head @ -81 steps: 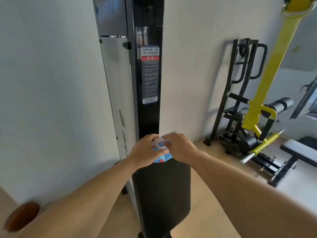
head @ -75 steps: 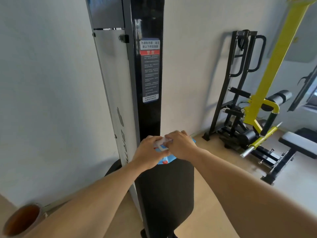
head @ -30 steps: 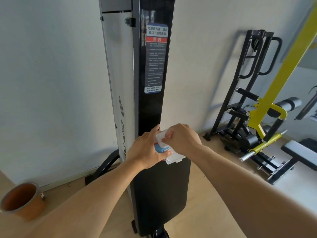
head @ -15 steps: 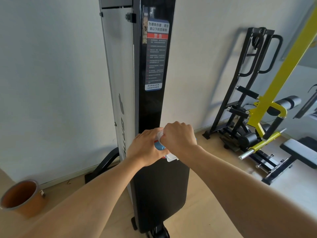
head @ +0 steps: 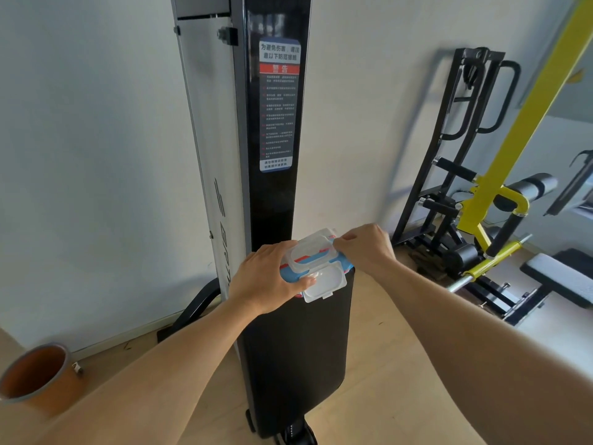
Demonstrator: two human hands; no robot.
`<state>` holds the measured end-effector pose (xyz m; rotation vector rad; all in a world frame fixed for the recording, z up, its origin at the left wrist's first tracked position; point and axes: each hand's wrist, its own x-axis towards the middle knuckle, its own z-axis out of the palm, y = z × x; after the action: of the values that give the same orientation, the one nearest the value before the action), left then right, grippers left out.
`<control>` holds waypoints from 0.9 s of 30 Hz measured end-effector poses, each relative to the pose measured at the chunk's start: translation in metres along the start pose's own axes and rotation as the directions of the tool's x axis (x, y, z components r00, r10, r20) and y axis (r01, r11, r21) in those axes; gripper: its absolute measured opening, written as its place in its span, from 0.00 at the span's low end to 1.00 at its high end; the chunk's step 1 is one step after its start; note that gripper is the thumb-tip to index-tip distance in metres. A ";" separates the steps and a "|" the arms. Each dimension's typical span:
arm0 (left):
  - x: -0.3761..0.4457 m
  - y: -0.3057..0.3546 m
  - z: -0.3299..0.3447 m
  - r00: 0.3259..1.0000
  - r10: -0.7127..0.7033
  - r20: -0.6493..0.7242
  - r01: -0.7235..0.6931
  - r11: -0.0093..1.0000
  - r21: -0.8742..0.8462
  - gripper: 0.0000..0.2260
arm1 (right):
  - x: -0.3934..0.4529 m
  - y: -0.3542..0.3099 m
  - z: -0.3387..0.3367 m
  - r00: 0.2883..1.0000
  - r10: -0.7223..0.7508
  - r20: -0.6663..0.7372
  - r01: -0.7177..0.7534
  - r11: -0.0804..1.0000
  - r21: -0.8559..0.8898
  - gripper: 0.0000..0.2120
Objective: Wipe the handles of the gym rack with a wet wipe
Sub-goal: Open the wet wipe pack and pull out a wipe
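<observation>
**Now both your hands are on the wet-wipe pack**

Right at the top edge of the black padded board [head: 298,342], you have the wet-wipe pack [head: 313,268] resting, its clear plastic flip lid [head: 324,284] swung open toward you. Your left hand [head: 266,284] is wrapped around the pack's left side, thumb lying across the open lid, gripping the pack firmly. Your right hand [head: 365,248] sits at the pack's far right corner, fingertips pressed together in a pinch there; whether they hold a wipe or only the pack's edge cannot be told. Behind the pack rises the black upright column [head: 276,194] with its warning label [head: 278,104]. Right of the pack, well apart, stands the black gym rack [head: 455,149] with curved handles [head: 503,97], beside a yellow machine arm [head: 526,117]. Left of the pack, down on the floor, sits an orange pot [head: 38,377].
</observation>
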<state>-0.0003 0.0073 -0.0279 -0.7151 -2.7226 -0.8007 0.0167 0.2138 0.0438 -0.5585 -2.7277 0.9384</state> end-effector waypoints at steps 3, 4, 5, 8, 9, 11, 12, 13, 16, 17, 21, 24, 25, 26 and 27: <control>0.000 0.001 -0.001 1.000 0.019 -0.001 -0.019 1.000 0.014 0.32 | -0.002 0.001 0.004 0.992 -0.111 -0.058 0.109 0.994 -0.033 0.04; 0.000 0.001 -0.001 0.999 0.033 0.002 -0.033 0.999 0.023 0.32 | -0.003 0.000 0.003 0.977 -0.195 -0.083 0.189 0.979 -0.077 0.08; 0.000 0.001 -0.001 0.999 0.045 0.003 -0.045 0.999 0.030 0.32 | -0.004 0.000 0.002 0.948 -0.308 -0.081 0.294 0.944 -0.148 0.11; 0.001 0.001 -0.002 0.999 0.043 0.005 -0.043 0.998 0.042 0.31 | -0.009 -0.003 -0.002 0.779 -0.616 0.118 0.601 0.679 -0.421 0.13; 0.001 0.000 -0.001 0.999 0.039 0.005 -0.039 0.998 0.046 0.31 | -0.011 -0.004 -0.003 0.732 -0.655 0.189 0.654 0.596 -0.466 0.13; 0.001 0.000 0.000 1.000 0.031 0.002 -0.031 0.998 0.050 0.31 | -0.014 -0.004 -0.002 0.710 -0.666 0.227 0.675 0.551 -0.491 0.11; 0.001 0.000 0.001 1.000 0.027 -0.003 -0.027 0.998 0.048 0.31 | -0.015 -0.005 -0.001 0.706 -0.673 0.219 0.674 0.544 -0.500 0.10; 0.001 0.000 0.001 1.000 0.028 -0.011 -0.027 0.998 0.048 0.31 | -0.016 -0.005 0.000 0.703 -0.680 0.208 0.670 0.535 -0.514 0.10; 0.001 0.001 0.000 0.999 0.039 -0.014 -0.038 0.998 0.044 0.30 | -0.018 -0.012 0.000 0.758 -0.634 0.153 0.623 0.637 -0.454 0.14; 0.001 0.000 0.000 0.999 0.041 -0.014 -0.040 0.998 0.043 0.30 | -0.016 -0.015 0.000 0.783 -0.600 0.164 0.602 0.665 -0.442 0.14; 0.001 -0.001 0.000 0.998 0.053 -0.015 -0.052 0.998 0.041 0.30 | -0.007 -0.020 -0.002 0.829 -0.516 0.214 0.550 0.687 -0.475 0.13; 0.000 -0.001 -0.001 0.998 0.069 -0.009 -0.069 0.997 0.044 0.30 | -0.001 -0.022 0.003 0.816 -0.539 0.210 0.556 0.631 -0.541 0.16; 0.000 0.000 -0.001 0.998 0.067 -0.006 -0.067 0.997 0.048 0.31 | 0.000 -0.023 0.004 0.817 -0.537 0.209 0.553 0.626 -0.549 0.17; 0.001 0.000 -0.002 0.998 0.058 0.001 -0.058 0.997 0.051 0.32 | 0.000 -0.024 0.004 0.819 -0.532 0.213 0.551 0.628 -0.549 0.17; 0.001 0.001 -0.002 0.999 0.047 0.009 -0.047 0.998 0.051 0.34 | 0.001 -0.024 0.005 0.821 -0.526 0.222 0.552 0.629 -0.547 0.17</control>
<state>-0.0008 0.0069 -0.0255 -0.7702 -2.7121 -0.7165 0.0075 0.1942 0.0551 0.2357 -2.9129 -0.0767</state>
